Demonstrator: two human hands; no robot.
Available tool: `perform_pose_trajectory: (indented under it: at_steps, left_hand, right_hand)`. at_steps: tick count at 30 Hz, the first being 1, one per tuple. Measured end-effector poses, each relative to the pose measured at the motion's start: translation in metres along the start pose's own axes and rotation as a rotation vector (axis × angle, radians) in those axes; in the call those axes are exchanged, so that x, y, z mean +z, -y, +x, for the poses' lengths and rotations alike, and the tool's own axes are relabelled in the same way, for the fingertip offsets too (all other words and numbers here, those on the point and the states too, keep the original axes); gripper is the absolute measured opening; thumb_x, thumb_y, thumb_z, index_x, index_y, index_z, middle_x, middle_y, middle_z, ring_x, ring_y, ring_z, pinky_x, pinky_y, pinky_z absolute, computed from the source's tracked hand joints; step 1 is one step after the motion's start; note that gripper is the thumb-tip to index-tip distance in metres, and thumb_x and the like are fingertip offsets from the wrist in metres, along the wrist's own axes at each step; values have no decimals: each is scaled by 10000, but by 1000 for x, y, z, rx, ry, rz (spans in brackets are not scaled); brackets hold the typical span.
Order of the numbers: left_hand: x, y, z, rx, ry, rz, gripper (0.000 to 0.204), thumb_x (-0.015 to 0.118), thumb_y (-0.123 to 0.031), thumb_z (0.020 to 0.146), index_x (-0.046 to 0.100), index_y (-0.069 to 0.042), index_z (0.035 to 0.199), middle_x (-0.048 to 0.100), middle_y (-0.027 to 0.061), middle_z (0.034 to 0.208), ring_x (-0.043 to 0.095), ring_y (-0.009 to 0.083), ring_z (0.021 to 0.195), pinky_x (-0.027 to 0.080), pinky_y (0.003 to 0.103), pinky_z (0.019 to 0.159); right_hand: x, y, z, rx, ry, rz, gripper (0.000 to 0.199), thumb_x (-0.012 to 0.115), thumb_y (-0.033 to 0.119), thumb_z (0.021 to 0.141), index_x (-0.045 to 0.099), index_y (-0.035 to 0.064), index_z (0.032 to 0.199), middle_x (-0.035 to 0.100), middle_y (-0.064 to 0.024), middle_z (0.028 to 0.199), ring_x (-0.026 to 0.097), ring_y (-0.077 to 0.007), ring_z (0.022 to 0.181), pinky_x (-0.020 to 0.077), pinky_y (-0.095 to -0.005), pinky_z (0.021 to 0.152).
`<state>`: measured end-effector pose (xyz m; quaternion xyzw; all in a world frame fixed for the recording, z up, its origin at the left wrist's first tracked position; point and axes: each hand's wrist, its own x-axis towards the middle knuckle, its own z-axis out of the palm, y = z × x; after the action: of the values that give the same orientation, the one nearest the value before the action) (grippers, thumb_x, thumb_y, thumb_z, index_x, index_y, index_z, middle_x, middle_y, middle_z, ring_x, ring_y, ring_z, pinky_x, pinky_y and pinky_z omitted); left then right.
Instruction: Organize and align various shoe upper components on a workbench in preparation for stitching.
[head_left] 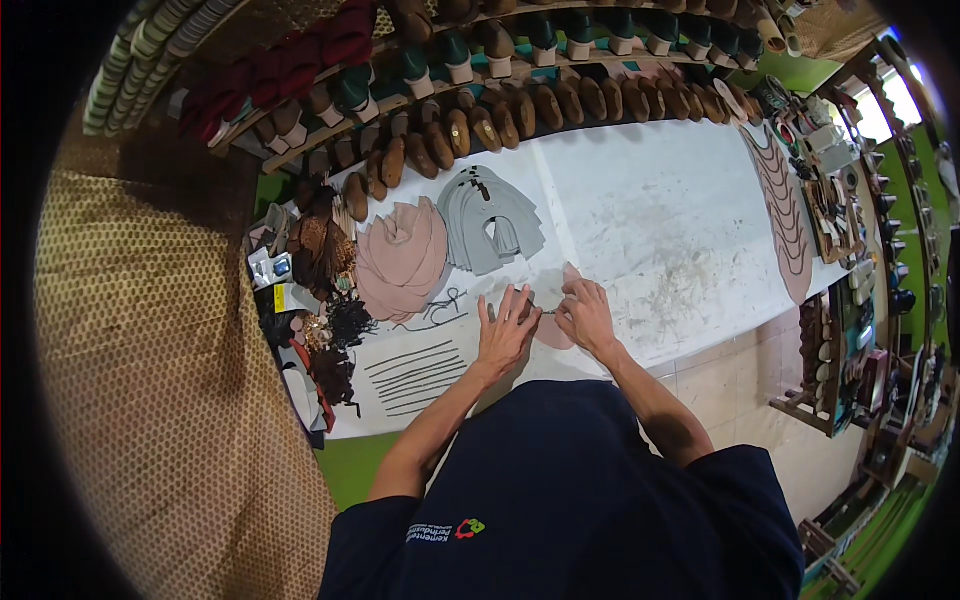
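Observation:
My left hand (508,328) lies on the white-topped table with its fingers spread, pressing on a flat piece that it mostly covers. Right beside it, my right hand (588,315) has its fingertips pinched together at a thin dark strip (548,312). A pink flat shoe-upper piece (556,334) lies beneath the strip, partly hidden by both hands. Left of my hands rest several dark strips (412,378) in parallel rows and a few curled dark cords (435,312). Beyond them are fanned stacks of pink pieces (402,258) and grey pieces (475,225).
Rows of brown shoe lasts (520,108) line the table's far edge, under a rack of green-and-white lasts (500,62). Black and brown trimmings (345,320) crowd the left end. Overlapping pink pieces with dark edging (785,220) lie at the right end. Shelves stand farther right.

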<state>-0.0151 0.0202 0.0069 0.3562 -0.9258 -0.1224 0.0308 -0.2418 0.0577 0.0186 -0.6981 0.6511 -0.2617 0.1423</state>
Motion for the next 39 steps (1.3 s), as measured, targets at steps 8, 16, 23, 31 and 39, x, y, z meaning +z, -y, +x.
perform_pose_trajectory:
  at_steps: [8, 16, 23, 31, 39]
  left_hand:
    - [-3, -9, 2, -41, -22, -34, 567, 639, -170, 973, 560, -296, 1520, 197, 102, 1767, 186, 371, 1612, 154, 789, 1143]
    - [0, -16, -3, -53, -7, -9, 507, 617, -206, 1009, 576, -292, 1507, 211, 101, 1760, 207, 367, 1600, 172, 806, 1119]
    - [3, -19, -6, -114, -40, -33, 482, 599, -345, 1012, 595, -288, 1491, 203, 84, 1770, 141, 339, 1629, 114, 802, 1162]
    - [11, -25, -11, -164, -48, -34, 485, 586, -390, 1027, 580, -317, 1507, 185, 82, 1776, 109, 334, 1638, 86, 806, 1173]
    - [15, -25, -14, -178, -23, -40, 482, 565, -414, 1054, 552, -332, 1529, 135, 106, 1783, 80, 365, 1634, 63, 818, 1155]
  right_hand:
    - [-2, -2, 3, 0, 60, -46, 142, 746, 175, 805, 799, 43, 812, 680, -81, 1167, 569, -285, 1219, 406, -453, 1111]
    - [-2, -2, 4, -15, 43, -49, 123, 775, 185, 778, 780, 64, 797, 661, -87, 1160, 568, -308, 1200, 413, -468, 1084]
    - [-13, 4, -31, 216, -133, 2, 286, 820, 314, 849, 808, 69, 996, 674, -101, 1238, 583, -313, 1219, 441, -463, 1040]
    - [-9, -4, -76, 127, -119, -162, 207, 819, 295, 843, 836, 110, 935, 679, -28, 1272, 576, -271, 1249, 431, -462, 1056]
    - [-33, -29, -50, 180, -95, -139, 132, 747, 176, 846, 765, 45, 846, 662, -130, 1249, 578, -329, 1210, 446, -456, 1046]
